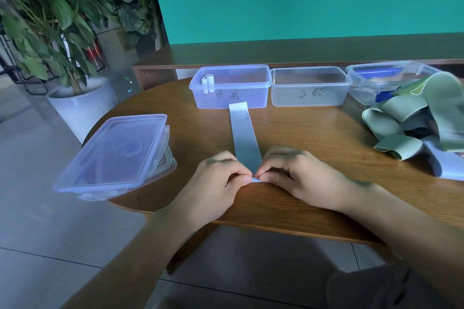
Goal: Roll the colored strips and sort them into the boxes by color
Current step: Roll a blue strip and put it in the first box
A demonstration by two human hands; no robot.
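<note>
Strip (244,138) | your left hand (221,178) and right hand (296,175) pinch its near end | risk: uneven pressure rolls it crooked.

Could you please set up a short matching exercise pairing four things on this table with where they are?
Things:
1. box marked B
2. stacked lids
3. pile of strips
4. blue strip

Places:
a. at the table's left edge
b. at the right of the table
c. flat between the hands and the boxes
d. leftmost in the row of boxes

Pairs: 1-d, 2-a, 3-b, 4-c
</note>
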